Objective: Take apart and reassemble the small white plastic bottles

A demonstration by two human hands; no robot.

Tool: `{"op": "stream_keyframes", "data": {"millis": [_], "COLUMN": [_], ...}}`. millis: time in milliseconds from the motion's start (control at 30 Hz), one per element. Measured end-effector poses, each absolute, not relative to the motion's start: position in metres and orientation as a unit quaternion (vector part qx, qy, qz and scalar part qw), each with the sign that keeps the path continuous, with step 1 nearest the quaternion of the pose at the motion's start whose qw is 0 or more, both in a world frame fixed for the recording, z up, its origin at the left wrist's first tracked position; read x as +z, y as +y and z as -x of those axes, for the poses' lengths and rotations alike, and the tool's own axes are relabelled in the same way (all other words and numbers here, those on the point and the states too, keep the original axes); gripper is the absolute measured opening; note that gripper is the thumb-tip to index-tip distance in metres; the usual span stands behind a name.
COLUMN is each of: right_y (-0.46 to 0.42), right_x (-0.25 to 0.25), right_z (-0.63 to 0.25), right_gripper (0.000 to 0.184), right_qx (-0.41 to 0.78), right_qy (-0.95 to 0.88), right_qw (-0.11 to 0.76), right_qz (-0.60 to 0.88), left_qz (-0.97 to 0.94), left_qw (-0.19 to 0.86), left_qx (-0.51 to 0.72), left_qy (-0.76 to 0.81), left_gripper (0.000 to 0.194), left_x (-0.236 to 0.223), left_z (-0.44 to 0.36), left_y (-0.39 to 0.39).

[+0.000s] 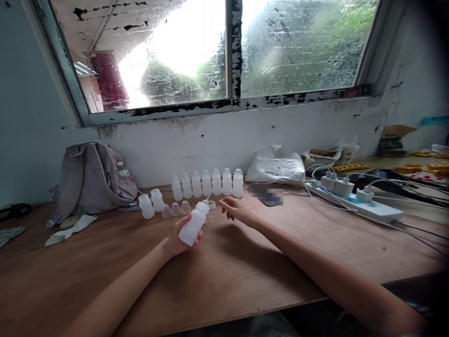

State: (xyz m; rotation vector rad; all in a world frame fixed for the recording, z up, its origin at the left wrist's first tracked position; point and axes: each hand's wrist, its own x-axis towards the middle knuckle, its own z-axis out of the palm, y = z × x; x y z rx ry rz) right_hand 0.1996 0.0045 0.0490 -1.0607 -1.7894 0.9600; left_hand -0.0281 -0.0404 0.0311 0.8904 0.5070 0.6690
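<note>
My left hand (189,234) is wrapped round a translucent white baby bottle (194,225), tilted with its narrow top toward the upper right. A thin pale tip stands up from that top. To the right of the bottle, my right hand (235,209) hovers above the table, fingers loosely bent and apart, nothing visible in them. A small ring-shaped white part (211,204) lies just behind the bottle's top. Several clear domed caps (176,209) rest left of it, beside two bottles without tops (146,207). Behind them, several capped bottles (206,183) stand in a row.
A grey backpack (93,180) leans on the wall at left, near a white strip of cloth or paper (70,230). Toward the right lie a silvery plastic bag (277,166), a blurred-out dark flat object (271,199) and a power strip (372,208) with trailing cables.
</note>
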Motion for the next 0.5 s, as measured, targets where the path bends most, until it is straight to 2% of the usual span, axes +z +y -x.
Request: {"op": "stream_keyframes", "data": {"millis": [133, 267, 500], "right_y": [-0.008, -0.020, -0.019], "right_x": [0.059, 0.065, 0.065], "right_z": [-0.194, -0.187, -0.188], "right_gripper": [0.041, 0.035, 0.028], "right_qx": [0.446, 0.450, 0.477], "right_qy": [-0.699, -0.720, -0.718], "right_qw": [0.428, 0.419, 0.419], "right_qz": [0.358, 0.322, 0.284], "left_qz": [-0.459, -0.474, -0.468], "left_qw": [0.796, 0.798, 0.801], "left_qx": [0.288, 0.240, 0.231], "left_qy": [0.270, 0.285, 0.293], "left_gripper": [0.053, 0.050, 0.051], "left_x": [0.029, 0.028, 0.029], "left_z": [0.029, 0.027, 0.027], "left_y": [-0.039, -0.041, -0.040]}}
